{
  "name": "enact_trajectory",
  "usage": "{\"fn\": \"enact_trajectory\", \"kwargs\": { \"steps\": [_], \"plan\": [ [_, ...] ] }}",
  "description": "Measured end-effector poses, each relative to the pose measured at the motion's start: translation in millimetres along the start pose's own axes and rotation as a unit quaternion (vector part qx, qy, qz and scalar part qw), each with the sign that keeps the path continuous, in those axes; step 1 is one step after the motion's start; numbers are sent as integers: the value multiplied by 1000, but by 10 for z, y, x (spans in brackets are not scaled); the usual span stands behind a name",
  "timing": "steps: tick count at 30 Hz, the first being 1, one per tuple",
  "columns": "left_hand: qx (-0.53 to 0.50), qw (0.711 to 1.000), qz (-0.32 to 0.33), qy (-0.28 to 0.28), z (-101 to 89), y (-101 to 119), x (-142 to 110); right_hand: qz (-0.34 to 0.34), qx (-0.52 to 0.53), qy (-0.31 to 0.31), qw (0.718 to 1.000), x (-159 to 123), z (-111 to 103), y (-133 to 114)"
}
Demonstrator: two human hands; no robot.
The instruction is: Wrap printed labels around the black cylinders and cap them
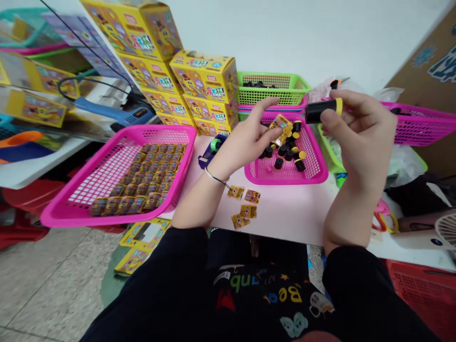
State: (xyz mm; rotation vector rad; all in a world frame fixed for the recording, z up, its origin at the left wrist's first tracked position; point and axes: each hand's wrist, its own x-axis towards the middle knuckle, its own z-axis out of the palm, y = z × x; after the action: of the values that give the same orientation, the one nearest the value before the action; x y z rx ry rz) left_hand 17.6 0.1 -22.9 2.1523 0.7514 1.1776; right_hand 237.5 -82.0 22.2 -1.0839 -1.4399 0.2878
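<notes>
Between the thumb and fingers of my right hand (pixel 363 126) is a small black cup with a yellow rim (pixel 318 111), held on its side. My left hand (pixel 251 135) pinches a small yellow printed card (pixel 282 127), its index finger stretched out above. Beneath both hands lies a pink basket (pixel 287 179) with several black cups and yellow caps (pixel 278 164) inside. Several loose printed cards (pixel 248 211) lie on the white table in front of it. To the left, a larger pink basket (pixel 81 183) holds rows of wrapped small cups (pixel 153 173).
Yellow printed boxes (pixel 204 78) are stacked against the wall. A green basket (pixel 274 90) with black pieces stands behind. At left are a blue heat gun (pixel 110 111) and a tape dispenser (pixel 210 151). Scissors (pixel 386 221) and a white fan (pixel 427 237) lie at right.
</notes>
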Motion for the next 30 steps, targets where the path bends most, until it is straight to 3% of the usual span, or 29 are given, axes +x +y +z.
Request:
{"fn": "enact_trajectory", "kwargs": {
  "steps": [3, 9, 16, 24, 30],
  "plan": [
    [11, 999, -16, -48, 8, 53, -38, 6, -27, -2, 1000, 1, 24, -4],
    [29, 998, 28, -50, -46, 191, -72, 27, 8, -54, 998, -26, 33, -4],
    [33, 988, 145, -38, 49, -74, -3, 15, 142, -73, 987, -23, 63, 63],
    [13, 989, 144, -39, -50, 91, -85, 13, 99, -129, 987, -16, 3, 69],
    [-72, 985, 138, -76, -72, 12, -60, -9, 96, -187, 978, -39, 32, 61]
  ]
}}
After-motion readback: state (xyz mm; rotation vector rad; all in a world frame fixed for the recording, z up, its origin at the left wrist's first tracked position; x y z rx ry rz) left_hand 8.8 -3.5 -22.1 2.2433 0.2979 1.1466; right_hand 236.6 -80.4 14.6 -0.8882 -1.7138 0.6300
